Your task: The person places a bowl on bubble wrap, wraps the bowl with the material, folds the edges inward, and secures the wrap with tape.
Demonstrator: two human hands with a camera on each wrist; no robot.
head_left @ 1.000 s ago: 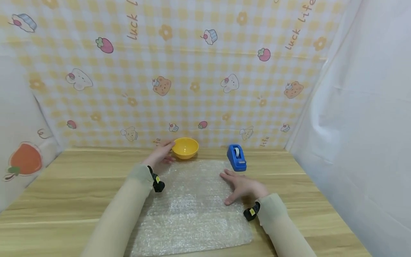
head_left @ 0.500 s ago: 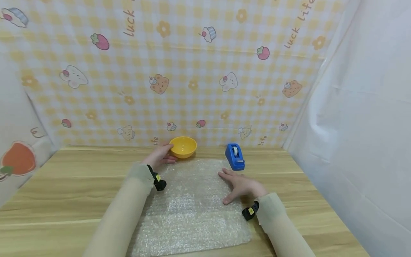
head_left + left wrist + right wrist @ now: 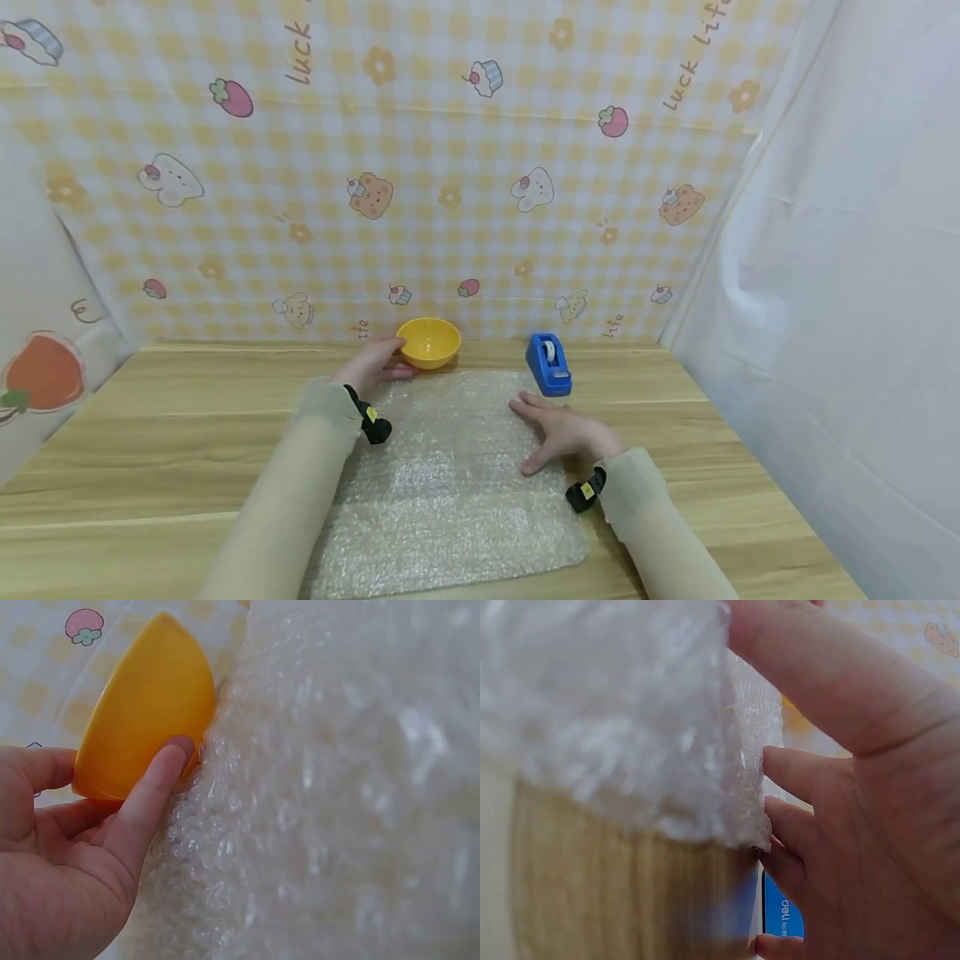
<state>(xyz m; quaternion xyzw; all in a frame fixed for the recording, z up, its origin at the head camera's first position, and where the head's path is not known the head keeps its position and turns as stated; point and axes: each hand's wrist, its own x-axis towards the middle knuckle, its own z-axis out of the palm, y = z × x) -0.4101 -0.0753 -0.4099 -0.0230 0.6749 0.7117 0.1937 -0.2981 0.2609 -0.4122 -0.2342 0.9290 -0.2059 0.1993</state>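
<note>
yellow bowl [image 3: 428, 343], spread left grip [image 3: 377, 362] touching, spread right grip [image 3: 566, 430], dispenser [image 3: 549, 367] lettering [image 3: 784, 910] only in right wrist view

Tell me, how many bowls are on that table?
1: the yellow bowl near the back, left of the blue tape dispenser, with the left hand touching it. No other bowl shows, though the sleeves cover part of the table.

Downward head view, wrist closeups sharing wrap [image 3: 450, 475]
</note>
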